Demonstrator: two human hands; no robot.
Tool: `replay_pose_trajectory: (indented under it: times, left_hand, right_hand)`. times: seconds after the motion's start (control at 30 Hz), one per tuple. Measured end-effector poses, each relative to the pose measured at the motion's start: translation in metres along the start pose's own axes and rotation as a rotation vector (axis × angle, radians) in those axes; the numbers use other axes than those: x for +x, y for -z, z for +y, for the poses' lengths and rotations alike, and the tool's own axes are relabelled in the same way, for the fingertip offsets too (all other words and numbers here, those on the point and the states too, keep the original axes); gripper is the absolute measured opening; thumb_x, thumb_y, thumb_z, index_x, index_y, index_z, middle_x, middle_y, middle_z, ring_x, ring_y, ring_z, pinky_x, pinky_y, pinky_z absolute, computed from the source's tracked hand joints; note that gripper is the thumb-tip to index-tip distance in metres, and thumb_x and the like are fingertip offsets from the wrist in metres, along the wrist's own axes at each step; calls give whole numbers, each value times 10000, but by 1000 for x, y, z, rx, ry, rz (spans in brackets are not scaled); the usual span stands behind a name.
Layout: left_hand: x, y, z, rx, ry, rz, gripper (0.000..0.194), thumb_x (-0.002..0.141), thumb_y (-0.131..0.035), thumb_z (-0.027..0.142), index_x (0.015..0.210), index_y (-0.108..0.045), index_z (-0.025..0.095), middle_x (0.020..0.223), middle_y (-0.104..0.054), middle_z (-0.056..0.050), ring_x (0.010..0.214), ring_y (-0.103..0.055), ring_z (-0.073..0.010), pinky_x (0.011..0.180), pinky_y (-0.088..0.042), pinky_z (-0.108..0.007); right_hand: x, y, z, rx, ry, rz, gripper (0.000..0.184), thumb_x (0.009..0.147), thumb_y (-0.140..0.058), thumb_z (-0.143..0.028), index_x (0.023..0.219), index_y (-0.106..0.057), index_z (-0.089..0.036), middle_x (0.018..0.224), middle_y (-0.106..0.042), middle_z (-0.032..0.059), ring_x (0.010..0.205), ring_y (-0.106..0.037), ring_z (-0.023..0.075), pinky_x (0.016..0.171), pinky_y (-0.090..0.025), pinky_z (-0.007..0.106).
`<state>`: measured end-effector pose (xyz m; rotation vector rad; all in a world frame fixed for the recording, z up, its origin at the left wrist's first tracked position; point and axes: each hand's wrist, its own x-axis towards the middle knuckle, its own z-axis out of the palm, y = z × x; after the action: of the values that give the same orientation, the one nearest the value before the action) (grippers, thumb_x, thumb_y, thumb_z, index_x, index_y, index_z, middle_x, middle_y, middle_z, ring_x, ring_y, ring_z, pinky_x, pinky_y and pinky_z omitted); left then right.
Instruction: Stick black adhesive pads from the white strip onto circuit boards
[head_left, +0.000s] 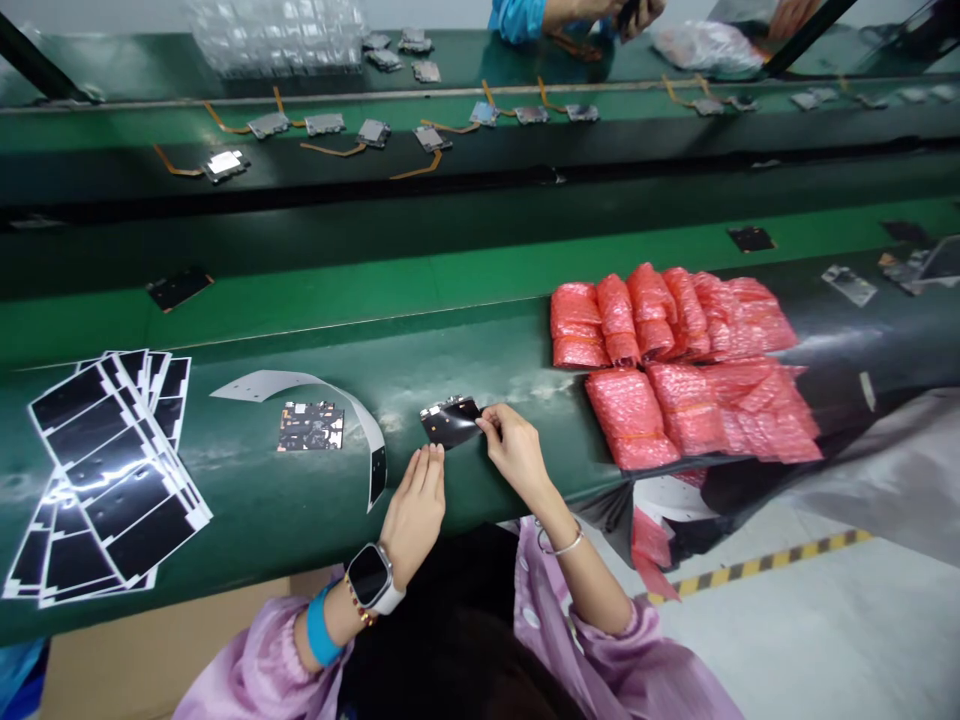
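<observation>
A black adhesive sheet (454,424) lies over a small circuit board (431,410), whose upper left edge shows beneath it. My right hand (516,447) pinches the sheet's right corner, which is lifted and curved. My left hand (418,500) has its fingers stretched out side by side, with the tips at the near edge of the sheet and board; whether they press on it I cannot tell. Left of the hands, a second circuit board (311,427) lies face up, and a curled white backing strip (352,403) arcs around its right side.
Overlapping sheets of black stickers (120,470) lie at the left. Red bubble-wrap bundles (675,320) sit in two rows at the right. Behind is a green conveyor belt (375,275) carrying a dark board (180,288). Another person's hand (637,15) shows at the far top.
</observation>
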<state>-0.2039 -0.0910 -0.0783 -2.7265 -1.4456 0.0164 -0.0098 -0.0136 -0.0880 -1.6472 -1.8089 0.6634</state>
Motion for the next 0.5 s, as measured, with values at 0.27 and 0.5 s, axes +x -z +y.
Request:
replay_pose_trajectory:
  times: [0.27, 0.5]
  left_hand:
    - [-1, 0, -4, -23, -2, 2, 774, 825, -377, -55, 1566, -154, -80, 1462, -557, -264, 1381, -538, -291, 1193, -437, -428]
    - [-4, 0, -9, -39, -19, 11, 823, 796, -351, -84, 1573, -78, -73, 1469, -553, -259, 1386, -534, -280, 1188, -443, -433]
  right_hand:
    - [-7, -10, 3, -55, 80, 53, 185, 1024, -422, -229, 885, -544, -219, 855, -646, 81, 812, -628, 234, 768, -493, 329]
    - [-9, -15, 5, -78, 132, 70, 199, 1037, -399, -207, 893, -536, -219, 866, -632, 85, 825, -605, 242, 784, -505, 357]
